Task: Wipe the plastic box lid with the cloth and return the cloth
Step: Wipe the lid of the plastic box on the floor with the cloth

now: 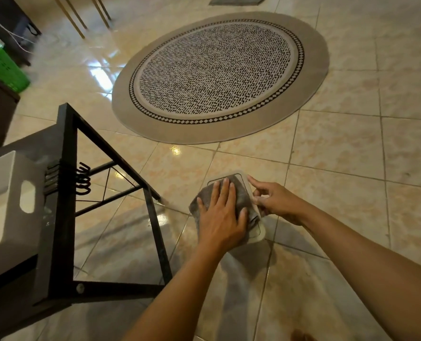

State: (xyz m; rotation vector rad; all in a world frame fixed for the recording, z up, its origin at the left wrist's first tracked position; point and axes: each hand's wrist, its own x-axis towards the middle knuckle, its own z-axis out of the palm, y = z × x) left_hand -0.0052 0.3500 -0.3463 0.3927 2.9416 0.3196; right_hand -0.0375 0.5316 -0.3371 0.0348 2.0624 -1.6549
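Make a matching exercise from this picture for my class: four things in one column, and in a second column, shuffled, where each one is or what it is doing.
Column 1
1. left hand
2. right hand
3. round rug
4. green basket

Column 2
A. lies on the tiled floor, beyond the hands
B. presses flat on the grey cloth
C. stands at the far left edge of the view
D. steadies the right edge of the plastic lid

Pairs: 1-B, 2-D, 3-A, 4-C
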